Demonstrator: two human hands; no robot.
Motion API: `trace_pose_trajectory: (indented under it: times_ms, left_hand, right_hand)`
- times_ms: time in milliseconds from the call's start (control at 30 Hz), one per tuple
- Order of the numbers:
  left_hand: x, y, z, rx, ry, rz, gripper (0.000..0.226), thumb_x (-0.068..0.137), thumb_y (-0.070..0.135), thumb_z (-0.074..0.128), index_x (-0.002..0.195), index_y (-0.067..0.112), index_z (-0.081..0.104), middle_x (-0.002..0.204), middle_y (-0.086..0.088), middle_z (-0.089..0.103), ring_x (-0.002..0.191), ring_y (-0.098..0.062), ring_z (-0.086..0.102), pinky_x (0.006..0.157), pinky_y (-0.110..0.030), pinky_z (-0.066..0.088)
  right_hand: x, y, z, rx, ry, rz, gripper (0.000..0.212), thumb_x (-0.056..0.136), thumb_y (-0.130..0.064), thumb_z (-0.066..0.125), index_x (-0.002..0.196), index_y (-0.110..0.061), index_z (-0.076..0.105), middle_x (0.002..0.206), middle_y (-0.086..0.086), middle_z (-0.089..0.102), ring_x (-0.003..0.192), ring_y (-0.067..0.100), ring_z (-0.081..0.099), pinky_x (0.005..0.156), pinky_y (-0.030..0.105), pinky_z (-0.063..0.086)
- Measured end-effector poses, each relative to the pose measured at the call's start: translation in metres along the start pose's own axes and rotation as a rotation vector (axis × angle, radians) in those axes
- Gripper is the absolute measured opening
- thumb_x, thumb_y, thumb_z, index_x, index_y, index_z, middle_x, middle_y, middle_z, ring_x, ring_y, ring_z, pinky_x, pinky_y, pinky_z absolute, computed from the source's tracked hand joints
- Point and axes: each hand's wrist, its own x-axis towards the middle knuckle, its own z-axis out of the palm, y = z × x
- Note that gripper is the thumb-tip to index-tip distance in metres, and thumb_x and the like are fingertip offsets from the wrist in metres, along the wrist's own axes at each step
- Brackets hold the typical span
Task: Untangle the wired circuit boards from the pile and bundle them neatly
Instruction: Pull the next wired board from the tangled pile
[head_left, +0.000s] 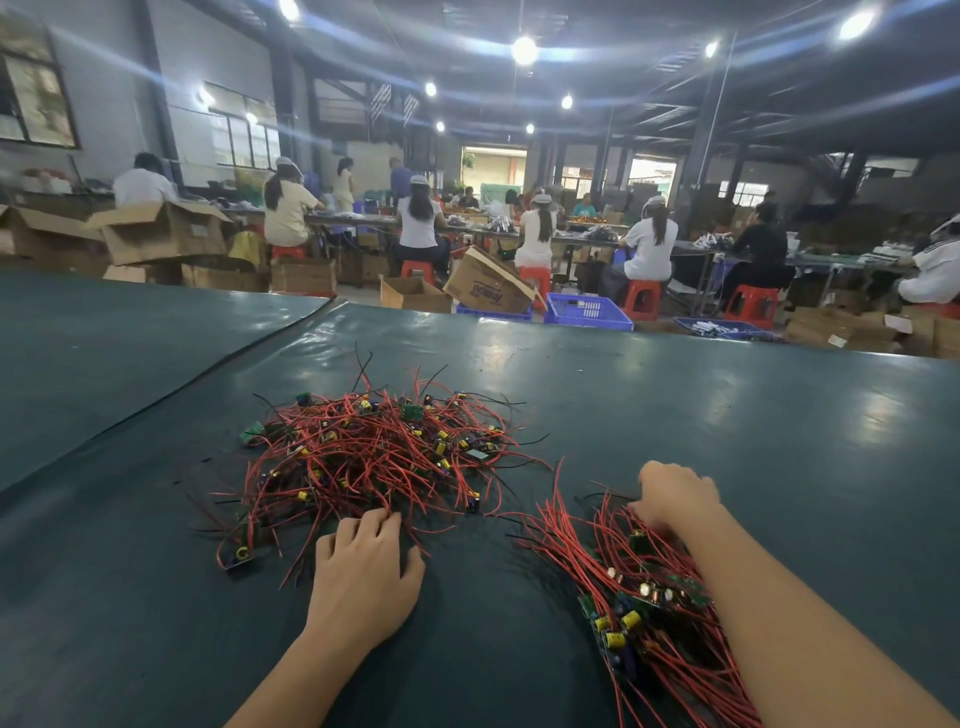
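Observation:
A tangled pile (374, 452) of small green circuit boards with red and black wires lies on the dark green table (727, 426) ahead of me. My left hand (363, 577) reaches into the pile's near edge, its fingertips curled among the red wires. To the right lies a sorted bundle (639, 597) of boards with their wires roughly parallel. My right hand (675, 493) rests at the bundle's far end, fingers curled down onto the wires; my right forearm lies over the bundle's right side. What each hand holds is hidden by the fingers.
A seam in the table cover (208, 379) runs diagonally on the left. Beyond the far table edge stand blue crates (587, 312), cardboard boxes (483, 286) and seated workers on red stools (641, 296) at long benches.

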Motion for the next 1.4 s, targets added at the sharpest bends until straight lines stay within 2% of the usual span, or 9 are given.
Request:
trace_pose_trajectory:
  times_ms: [200,367,533,600,733,933,1167,1333,1400]
  left_hand:
    - [0.001,0.0,0.001,-0.003,-0.002,0.002,0.056,0.097,0.048,0.033,0.147,0.023,0.035,0.151,0.008,0.034,0.136,-0.02,0.031,0.111,-0.039,0.024]
    - [0.001,0.0,0.0,-0.002,0.002,0.003,0.056,0.097,0.048,0.032,0.147,0.023,0.035,0.151,0.007,0.034,0.136,-0.02,0.031,0.111,-0.038,0.024]
    - [0.001,0.0,0.001,0.0,0.012,0.007,0.057,0.097,0.049,0.032,0.147,0.023,0.035,0.151,0.007,0.034,0.136,-0.019,0.031,0.111,-0.038,0.025]
    - [0.0,0.0,0.002,-0.006,0.024,0.01,0.056,0.097,0.049,0.033,0.147,0.023,0.036,0.151,0.007,0.035,0.136,-0.02,0.032,0.11,-0.038,0.025]
    - [0.001,0.0,0.003,-0.006,0.053,0.014,0.057,0.097,0.049,0.033,0.148,0.023,0.034,0.152,0.008,0.034,0.136,-0.019,0.031,0.111,-0.038,0.025]
    - [0.002,-0.001,0.0,-0.183,0.149,0.004,0.055,0.096,0.04,0.045,0.145,0.016,0.041,0.146,0.005,0.042,0.133,-0.019,0.035,0.109,-0.036,0.03]
    - [-0.006,0.001,-0.017,-0.561,0.352,0.057,0.008,0.084,0.008,0.066,0.087,0.012,0.073,0.084,0.004,0.065,0.09,-0.021,0.058,0.08,-0.033,0.047]
    - [-0.029,0.03,-0.031,-0.685,0.443,0.391,0.02,0.077,0.025,0.056,0.069,0.012,0.067,0.071,0.008,0.06,0.07,-0.011,0.052,0.068,-0.024,0.043]
    - [-0.039,0.042,-0.032,-0.684,0.444,0.534,0.023,0.08,0.025,0.051,0.072,0.01,0.066,0.07,0.004,0.06,0.068,-0.015,0.051,0.064,-0.031,0.045]
  right_hand:
    - [0.004,-0.003,0.008,0.001,-0.001,-0.031,0.022,0.102,-0.028,0.043,0.115,-0.012,0.052,0.124,0.009,0.058,0.116,0.029,0.055,0.096,0.04,0.04]
    - [0.009,-0.003,-0.011,0.641,0.489,0.046,0.018,0.103,-0.022,0.04,0.104,-0.007,0.051,0.095,0.017,0.066,0.076,0.03,0.055,0.064,0.036,0.04]
    - [0.02,-0.01,-0.049,0.95,0.85,0.03,0.018,0.1,-0.014,0.049,0.109,0.0,0.056,0.099,0.021,0.067,0.088,0.039,0.06,0.067,0.032,0.035]
    - [0.029,-0.013,-0.056,0.97,0.738,0.045,0.022,0.098,-0.01,0.048,0.116,-0.002,0.057,0.108,0.021,0.068,0.097,0.039,0.061,0.072,0.033,0.039]
    - [0.029,-0.017,-0.046,0.868,0.233,0.067,0.055,0.09,0.0,0.045,0.145,-0.005,0.043,0.141,0.021,0.052,0.133,0.036,0.045,0.097,0.032,0.041]
    - [-0.013,-0.042,-0.029,0.957,0.268,-0.005,0.047,0.089,0.004,0.045,0.134,-0.005,0.056,0.128,0.016,0.064,0.123,0.031,0.055,0.107,0.038,0.042]
    - [-0.099,-0.104,-0.027,1.208,0.261,-0.262,0.03,0.095,-0.002,0.052,0.122,-0.01,0.064,0.115,0.003,0.07,0.098,0.016,0.068,0.091,0.037,0.056]
    - [-0.162,-0.137,-0.003,1.447,0.082,-0.254,0.017,0.097,-0.018,0.058,0.108,-0.03,0.06,0.097,-0.012,0.068,0.089,0.0,0.065,0.08,0.012,0.05]
    - [-0.175,-0.137,0.007,1.554,0.018,-0.167,0.014,0.098,-0.026,0.058,0.111,-0.026,0.06,0.099,-0.009,0.069,0.096,0.002,0.065,0.088,0.018,0.05]
